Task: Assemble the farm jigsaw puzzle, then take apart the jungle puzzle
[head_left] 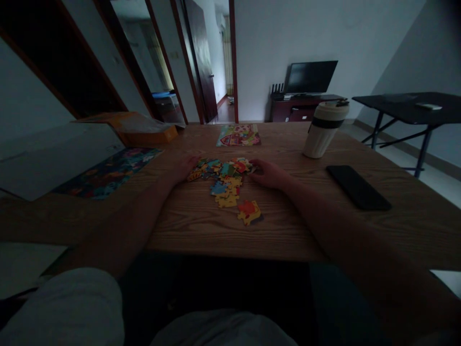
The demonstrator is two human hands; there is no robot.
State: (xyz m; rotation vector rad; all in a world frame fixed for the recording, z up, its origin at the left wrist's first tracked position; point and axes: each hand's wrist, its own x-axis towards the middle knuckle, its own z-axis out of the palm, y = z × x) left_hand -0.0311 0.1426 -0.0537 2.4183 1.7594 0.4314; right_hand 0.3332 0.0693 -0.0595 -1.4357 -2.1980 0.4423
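Observation:
A heap of colourful jigsaw puzzle pieces lies on the wooden table, between my two hands. My left hand rests at the heap's left edge, fingers loosely extended and partly blurred. At the right edge, my right hand curves around the pieces, thumb apart from the fingers; no firm grip shows. Several yellow and blue pieces trail from the heap towards me. Nearer still, an orange-and-yellow puzzle piece lies apart, possibly joined from more than one.
Behind the heap lies a colourful picture sheet. An orange box and a dark patterned sheet are on the left. To the right are a cream tumbler with a black band and a black phone.

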